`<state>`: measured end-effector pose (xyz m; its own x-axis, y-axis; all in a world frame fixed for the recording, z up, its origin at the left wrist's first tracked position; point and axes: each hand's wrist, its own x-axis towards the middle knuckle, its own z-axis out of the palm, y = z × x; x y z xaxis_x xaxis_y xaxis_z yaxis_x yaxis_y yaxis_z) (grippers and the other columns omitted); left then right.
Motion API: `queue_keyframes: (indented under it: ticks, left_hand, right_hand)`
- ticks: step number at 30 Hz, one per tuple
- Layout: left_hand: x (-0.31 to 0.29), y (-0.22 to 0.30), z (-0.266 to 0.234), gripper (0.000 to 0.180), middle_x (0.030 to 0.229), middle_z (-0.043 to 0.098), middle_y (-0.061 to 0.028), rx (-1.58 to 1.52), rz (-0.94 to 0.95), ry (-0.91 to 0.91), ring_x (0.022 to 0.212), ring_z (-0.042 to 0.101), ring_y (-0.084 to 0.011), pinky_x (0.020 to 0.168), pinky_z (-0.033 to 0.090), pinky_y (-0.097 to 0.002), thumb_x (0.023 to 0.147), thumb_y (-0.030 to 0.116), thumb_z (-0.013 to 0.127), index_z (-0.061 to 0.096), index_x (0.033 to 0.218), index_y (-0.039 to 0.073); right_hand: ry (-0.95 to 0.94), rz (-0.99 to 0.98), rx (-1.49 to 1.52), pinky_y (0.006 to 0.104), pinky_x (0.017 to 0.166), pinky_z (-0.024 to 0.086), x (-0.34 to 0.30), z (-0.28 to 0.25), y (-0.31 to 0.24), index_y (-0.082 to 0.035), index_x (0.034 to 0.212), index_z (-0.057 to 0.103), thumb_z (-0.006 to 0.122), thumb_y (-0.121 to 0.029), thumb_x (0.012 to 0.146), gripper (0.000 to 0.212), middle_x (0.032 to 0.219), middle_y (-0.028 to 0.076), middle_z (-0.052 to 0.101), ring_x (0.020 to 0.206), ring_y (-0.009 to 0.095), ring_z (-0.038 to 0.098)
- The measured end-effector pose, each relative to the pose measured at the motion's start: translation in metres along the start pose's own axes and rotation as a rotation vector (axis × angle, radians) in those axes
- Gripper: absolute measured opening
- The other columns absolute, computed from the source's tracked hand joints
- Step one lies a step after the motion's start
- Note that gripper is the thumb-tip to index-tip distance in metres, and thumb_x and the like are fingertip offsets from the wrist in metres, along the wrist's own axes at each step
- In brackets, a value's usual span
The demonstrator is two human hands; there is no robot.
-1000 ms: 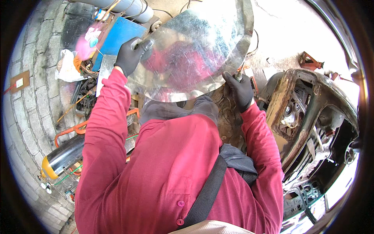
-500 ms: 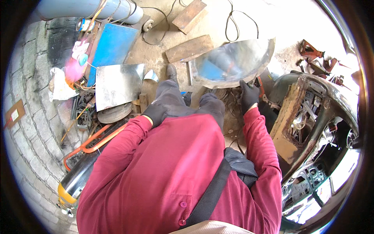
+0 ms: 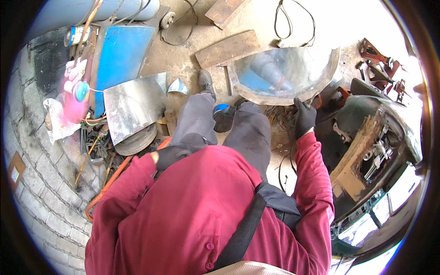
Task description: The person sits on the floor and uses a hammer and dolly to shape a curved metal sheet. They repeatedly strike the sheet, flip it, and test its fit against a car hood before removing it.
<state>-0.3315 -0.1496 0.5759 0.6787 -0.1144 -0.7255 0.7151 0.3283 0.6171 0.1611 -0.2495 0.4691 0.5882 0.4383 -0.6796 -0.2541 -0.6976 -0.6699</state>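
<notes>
My right hand, in a dark glove, is closed at the near rim of a large shiny metal sheet with a rounded outline. The sheet lies tilted ahead of my feet and mirrors blue and grey shapes. Low against my left thigh is my left hand, also gloved; its fingers blend into the dark trousers and the shirt partly covers it. A second, squarish metal sheet leans over a tyre on the left. Between the two sheets lies a small metal offcut.
Wooden planks lie beyond the big sheet. To the right stand a rusty car body part and red metal stands. On the left are a blue panel, an orange tube frame and a pink bag. Cables loop over the floor.
My right hand and the large sheet have shifted right in view. My left hand has moved down and left along my thigh. The whole view has shifted a little.
</notes>
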Motion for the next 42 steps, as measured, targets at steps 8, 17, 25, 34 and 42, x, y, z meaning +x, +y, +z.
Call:
queue_keyframes:
  ticks: [8, 17, 25, 34, 42]
  left_hand:
    - [0.246, 0.018, 0.063, 0.048, 0.117, 0.073, -0.0196, 0.544, 0.18, -0.378, 0.102, 0.069, -0.0367, 0.087, 0.053, -0.0479, 0.093, 0.048, 0.068, 0.072, 0.119, 0.008]
    - [0.255, 0.008, 0.131, 0.034, 0.121, 0.074, -0.0161, 0.25, 0.196, -0.745, 0.104, 0.07, -0.034, 0.091, 0.054, -0.0461, 0.099, 0.032, 0.061, 0.074, 0.119, 0.007]
    - [0.425, -0.129, 0.01, 0.032, 0.119, 0.071, -0.0151, 0.698, 0.864, -0.546, 0.107, 0.068, -0.0391, 0.092, 0.055, -0.0483, 0.096, 0.028, 0.061, 0.069, 0.119, 0.007]
    - [0.515, -0.109, -0.117, 0.045, 0.125, 0.074, -0.0221, 0.864, -0.044, -0.413, 0.113, 0.071, -0.042, 0.096, 0.054, -0.0515, 0.095, 0.033, 0.053, 0.074, 0.124, 0.006]
    - [0.538, -0.116, -0.132, 0.041, 0.111, 0.077, -0.0211, 0.978, 0.078, -0.211, 0.099, 0.074, -0.0415, 0.088, 0.056, -0.0513, 0.096, 0.031, 0.054, 0.071, 0.125, 0.008]
  right_hand:
    - [-0.114, 0.076, -0.108, 0.03, 0.058, 0.044, 0.048, 0.049, 0.008, -0.001, 0.093, 0.074, 0.075, -0.021, 0.098, 0.021, 0.074, 0.0, 0.066, 0.062, 0.01, 0.059]
    - [-0.281, 0.127, -0.095, 0.0311, 0.05, 0.047, 0.093, 0.071, 0.03, 0.002, 0.1, 0.073, 0.07, -0.024, 0.1, 0.026, 0.082, 0.015, 0.077, 0.055, 0.016, 0.064]
    - [-0.372, 0.195, 0.001, 0.0289, 0.043, 0.042, 0.185, 0.139, 0.134, -0.002, 0.096, 0.071, 0.071, -0.025, 0.1, 0.023, 0.078, 0.013, 0.076, 0.048, 0.014, 0.059]
    - [-0.359, 0.155, 0.013, 0.0273, 0.045, 0.042, 0.238, 0.158, 0.184, -0.004, 0.095, 0.071, 0.07, -0.028, 0.102, 0.025, 0.075, 0.011, 0.075, 0.05, 0.013, 0.059]
    - [-0.313, -0.056, 0.081, 0.0281, 0.045, 0.043, 0.233, 0.164, 0.217, -0.003, 0.099, 0.069, 0.069, -0.029, 0.102, 0.026, 0.078, 0.012, 0.074, 0.052, 0.015, 0.06]
